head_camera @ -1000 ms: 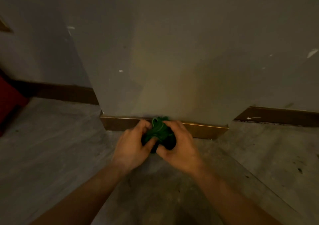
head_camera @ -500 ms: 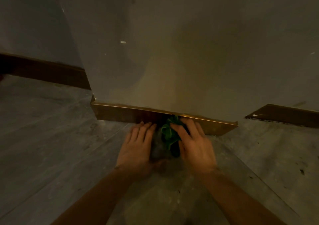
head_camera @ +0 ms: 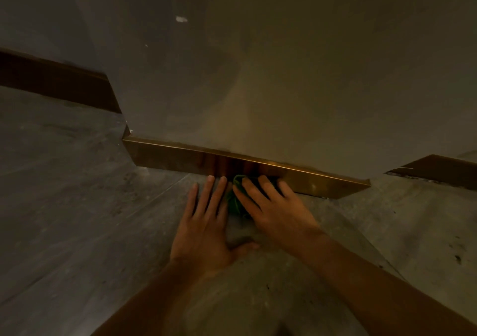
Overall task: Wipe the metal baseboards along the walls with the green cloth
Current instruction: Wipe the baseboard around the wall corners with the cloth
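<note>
A shiny brass-coloured metal baseboard (head_camera: pixel 322 182) runs along the foot of a grey wall pier (head_camera: pixel 258 90). The bunched green cloth (head_camera: pixel 234 202) lies on the floor against the baseboard's middle, mostly hidden under my right hand (head_camera: pixel 273 208), which covers it with fingers reaching to the metal. My left hand (head_camera: pixel 204 222) lies flat on the floor just left of the cloth. Its fingers are spread, their tips are near the baseboard, and it holds nothing.
Darker baseboard sections run along the recessed walls at the left (head_camera: pixel 56 82) and the right (head_camera: pixel 436 171). The grey stone floor (head_camera: pixel 77 206) extends on both sides, with dark specks at the right. The lit pier's corners stand out at both ends.
My left hand has let go of the cloth and now lies flat on the floor. My right hand has brought the cloth down against the baseboard. The view has moved closer.
</note>
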Motion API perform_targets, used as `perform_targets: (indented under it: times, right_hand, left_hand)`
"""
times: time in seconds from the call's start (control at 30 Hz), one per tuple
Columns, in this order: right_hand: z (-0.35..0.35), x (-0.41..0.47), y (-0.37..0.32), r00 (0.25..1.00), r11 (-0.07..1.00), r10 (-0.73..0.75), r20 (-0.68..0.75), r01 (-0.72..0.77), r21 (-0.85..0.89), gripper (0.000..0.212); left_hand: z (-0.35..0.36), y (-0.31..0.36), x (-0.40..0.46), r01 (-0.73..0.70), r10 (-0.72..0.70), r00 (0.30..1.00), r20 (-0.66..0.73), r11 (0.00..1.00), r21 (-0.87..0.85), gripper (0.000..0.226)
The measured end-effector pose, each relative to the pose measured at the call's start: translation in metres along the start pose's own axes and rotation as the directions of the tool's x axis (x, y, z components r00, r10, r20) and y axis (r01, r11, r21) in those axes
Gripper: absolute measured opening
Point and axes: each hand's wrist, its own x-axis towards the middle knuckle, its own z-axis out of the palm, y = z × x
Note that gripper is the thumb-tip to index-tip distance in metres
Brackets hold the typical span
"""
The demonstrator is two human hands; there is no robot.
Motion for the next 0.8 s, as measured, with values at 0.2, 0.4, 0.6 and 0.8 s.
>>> perform_targets:
  times: [0.2,0.4,0.6,0.8]
  right_hand:
    - [0.000,0.007,-0.002,0.999,0.996,-0.009,-0.045,0.005,-0.088,0.054]
    - [-0.003,0.000,0.004,0.999,0.993,0.052,-0.012,-0.053,-0.108,0.047]
    - [0.006,-0.028,0.024,0.992,0.989,0.123,0.022,-0.121,-0.089,0.059]
    - [0.005,-0.051,0.029,0.950,0.962,0.271,0.152,-0.264,-0.068,0.082]
  left_hand:
    - [0.004,-0.002,0.000,-0.005,0.005,1.000,-0.021,1.000,-0.004,0.116]
    - [0.003,-0.001,0.000,-0.009,0.008,0.999,-0.038,1.000,-0.019,0.118]
    - [0.003,0.001,0.000,0.005,-0.006,0.998,-0.055,1.000,-0.019,0.119]
    - [0.004,-0.001,0.001,-0.005,0.005,0.999,-0.031,1.000,0.003,0.118]
